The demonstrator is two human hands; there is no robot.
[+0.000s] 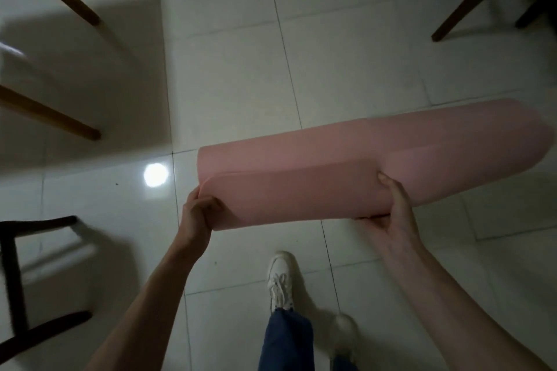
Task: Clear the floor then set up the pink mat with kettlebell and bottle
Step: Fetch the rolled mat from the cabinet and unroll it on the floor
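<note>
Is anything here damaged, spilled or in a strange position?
Nothing stands out. The rolled pink mat is held off the floor by both hands, left and right, and looks undamaged. No spill shows.

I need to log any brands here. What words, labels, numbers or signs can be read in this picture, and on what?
None can be read.
Rolled pink foam mat, held by the left hand and right hand: plain, no print.
White lace-up sneaker: no legible mark.
</note>
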